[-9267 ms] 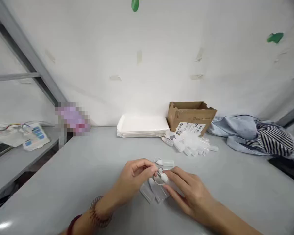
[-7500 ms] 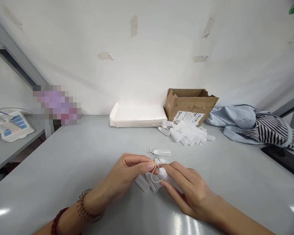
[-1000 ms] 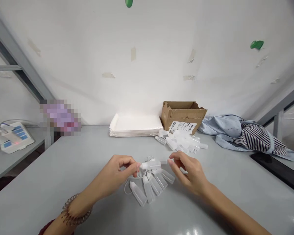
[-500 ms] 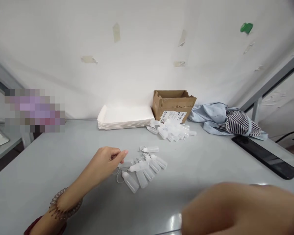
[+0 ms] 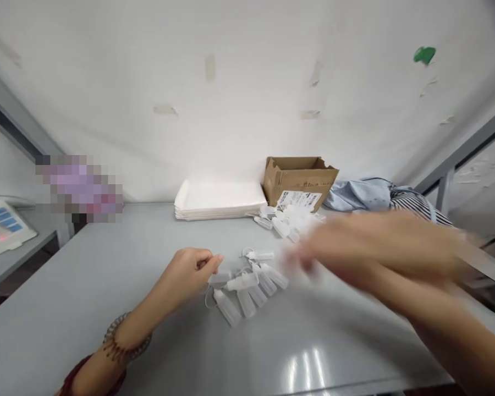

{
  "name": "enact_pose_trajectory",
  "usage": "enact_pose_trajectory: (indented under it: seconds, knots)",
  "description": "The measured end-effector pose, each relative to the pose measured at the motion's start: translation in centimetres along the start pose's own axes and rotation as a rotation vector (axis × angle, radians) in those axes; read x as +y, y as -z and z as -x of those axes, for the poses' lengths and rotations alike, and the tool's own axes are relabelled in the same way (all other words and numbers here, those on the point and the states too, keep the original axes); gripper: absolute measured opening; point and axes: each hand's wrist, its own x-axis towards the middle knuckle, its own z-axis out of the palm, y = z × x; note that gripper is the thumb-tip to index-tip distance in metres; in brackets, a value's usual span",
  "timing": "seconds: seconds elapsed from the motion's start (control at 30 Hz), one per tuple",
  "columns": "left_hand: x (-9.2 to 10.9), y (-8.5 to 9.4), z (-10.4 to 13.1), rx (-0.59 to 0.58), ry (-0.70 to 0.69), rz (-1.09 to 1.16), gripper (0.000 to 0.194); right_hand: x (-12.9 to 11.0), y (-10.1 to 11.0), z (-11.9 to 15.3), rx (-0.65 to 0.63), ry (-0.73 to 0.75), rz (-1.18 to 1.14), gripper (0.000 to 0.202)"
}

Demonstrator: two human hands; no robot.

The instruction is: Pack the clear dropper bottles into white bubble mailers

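My left hand [image 5: 196, 269] rests on the table with its fingers curled in and the thumb over them; what they hold, if anything, is hidden. Right beside its fingertips lie several small translucent squeeze bottles [image 5: 226, 308] with white caps and thin looped straps, heaped loosely. My right hand [image 5: 355, 247] is smeared by motion above the table, its fingertips just right of that heap. A pale blur shows by those fingertips, too smeared to name. Behind, a second pile of the same bottles [image 5: 282, 226] is partly covered by the right hand.
An opened cardboard box [image 5: 299, 184] stands against the wall, next to a stack of white padded envelopes [image 5: 220, 201]. Blue and striped cloth [image 5: 358, 195] lies right of it. A dark phone-like object [image 5: 487, 294] and a pale translucent strip [image 5: 489, 267] show behind the right hand.
My right hand has swung from the lower right, close to the camera, forward and up to the bottles. My left hand keeps its pose; the whole view has shifted slightly.
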Motion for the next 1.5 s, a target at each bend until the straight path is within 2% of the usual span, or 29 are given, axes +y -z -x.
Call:
enact_pose_trajectory:
  seconds: [0.1,0.13,0.17,0.33,0.5,0.67,0.77,0.93,1.1,1.23,1.33,1.4,1.5]
  knots:
    - [-0.2,0.1,-0.1,0.037,0.032,0.01,0.045,1.4,-2.4,-0.1,-0.602,-0.077,-0.119,0.019]
    - [-0.2,0.1,-0.2,0.039,0.038,0.011,0.045,1.7,-3.3,0.2,-0.749,-0.111,-0.122,0.019]
    - [-0.3,0.1,-0.2,0.037,0.038,0.009,0.046,2.0,-4.2,0.5,-0.833,-0.145,-0.1,0.023]
    - [-0.4,-0.2,-0.4,0.033,0.026,-0.036,0.044,1.3,-7.9,1.8,-1.011,-0.234,0.068,0.027]
    - [-0.5,-0.4,-0.3,0.04,0.018,-0.051,0.042,0.1,-8.6,2.0,-1.107,-0.24,0.144,0.032]
    - [-0.7,-0.6,-0.1,0.058,-0.002,-0.059,0.041,0.2,-7.4,2.0,-1.059,-0.183,0.15,0.031]
    - [-0.7,-0.8,-0.1,0.073,-0.017,-0.059,0.041,0.2,-6.0,2.1,-0.97,-0.14,0.112,0.015]
    - [-0.2,-0.8,0.1,0.099,-0.058,-0.016,0.035,0.0,-3.0,3.1,-0.729,-0.086,-0.041,0.036]
    - [0.5,-1.0,0.6,0.177,-0.186,0.079,0.026,0.0,-0.7,4.8,-0.492,-0.082,-0.251,0.029]
    - [0.7,-1.5,0.9,0.188,-0.201,0.107,0.023,-1.3,0.5,5.6,-0.332,-0.171,-0.353,0.021]
    - [0.7,-1.9,1.0,0.189,-0.175,0.169,0.033,-3.0,1.5,5.3,-0.278,-0.377,-0.492,0.015]
    - [0.7,-1.9,1.1,0.14,-0.169,0.247,0.048,-4.0,2.2,5.0,-0.299,-0.696,-0.786,0.007]
    - [0.8,-1.9,1.3,0.032,-0.177,0.389,0.056,-4.8,2.8,4.8,-0.373,-1.093,-1.158,0.009]
